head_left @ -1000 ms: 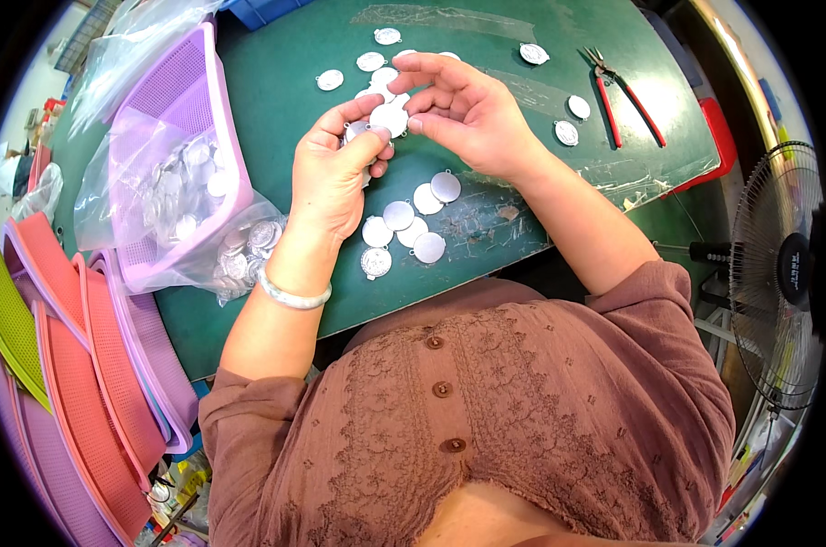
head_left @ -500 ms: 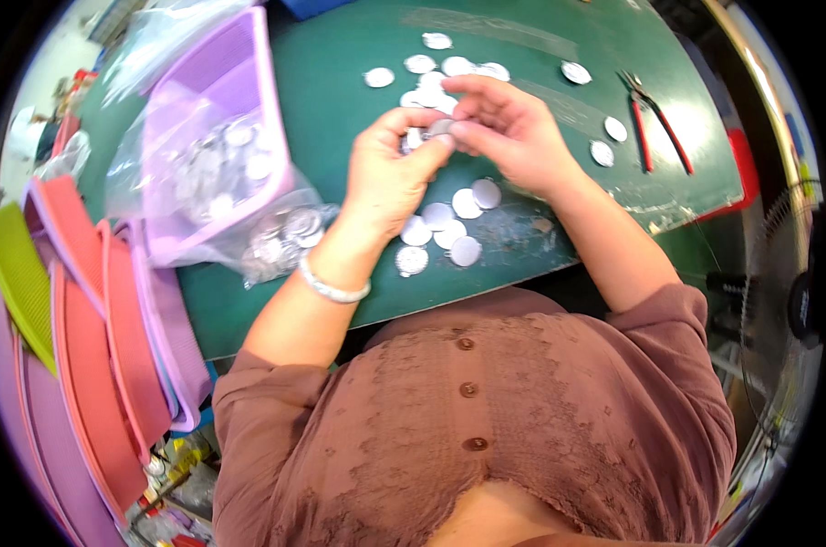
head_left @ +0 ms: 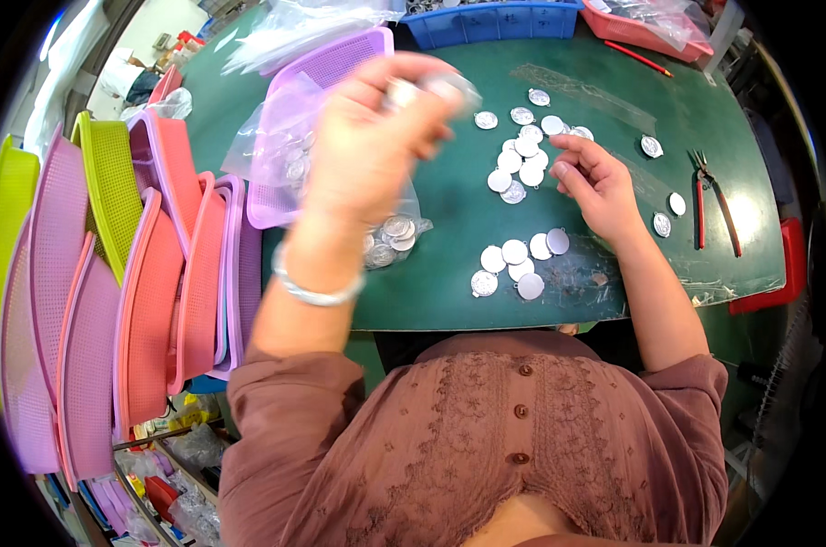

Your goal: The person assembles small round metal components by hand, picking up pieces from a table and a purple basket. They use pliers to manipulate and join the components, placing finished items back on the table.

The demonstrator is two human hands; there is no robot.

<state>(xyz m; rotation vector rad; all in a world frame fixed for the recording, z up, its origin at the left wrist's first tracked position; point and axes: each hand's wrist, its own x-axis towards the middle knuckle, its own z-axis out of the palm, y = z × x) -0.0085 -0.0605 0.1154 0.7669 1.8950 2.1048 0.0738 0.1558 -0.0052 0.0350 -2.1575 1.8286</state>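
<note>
My left hand (head_left: 367, 150) is raised near the purple basket (head_left: 274, 211), fingers closed on a round silver medallion (head_left: 456, 91). Motion blurs that hand, and a second pale disc seems to sit among its fingers. My right hand (head_left: 600, 187) hovers over the table with fingers loosely curled and apart, holding nothing. Just left of it lies a cluster of silver medallions (head_left: 529, 146) with small loops at their edges. Another group of medallions (head_left: 515, 249) rests closer to me. Below my left wrist, a clear bag (head_left: 396, 239) holds more of them.
Red-handled pliers (head_left: 716, 205) lie at the right, beside a few single medallions (head_left: 662, 224). A blue bin (head_left: 495, 25) and a pink tray (head_left: 654, 35) stand at the far edge, near a red pencil (head_left: 638, 59). Stacked coloured baskets (head_left: 148, 310) crowd the left.
My left hand has moved up and left, away from my right hand, carrying a medallion. My right hand has let go and stays near the cluster. The view has shifted.
</note>
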